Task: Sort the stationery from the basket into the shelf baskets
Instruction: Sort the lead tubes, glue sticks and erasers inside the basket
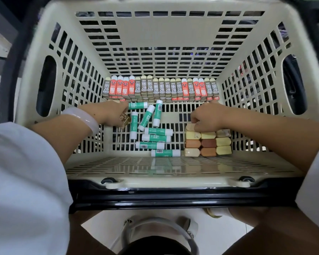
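In the cream basket [44, 57], the right hand [208, 116] pinches the top eraser of the eraser block [208, 142] directly beneath it, while the left hand [110, 113] grips a glue stick [138, 105] lying crosswise at its fingertips, nearer the far wall.

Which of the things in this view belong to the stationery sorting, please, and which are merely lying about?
Belonging to the job:
- cream slotted plastic basket
- green-and-white glue sticks, left hand on one
- row of grey and red 2B lead boxes
- yellow, orange and brown erasers, right hand on them

Lying about:
- black frame under the basket
- white fan below
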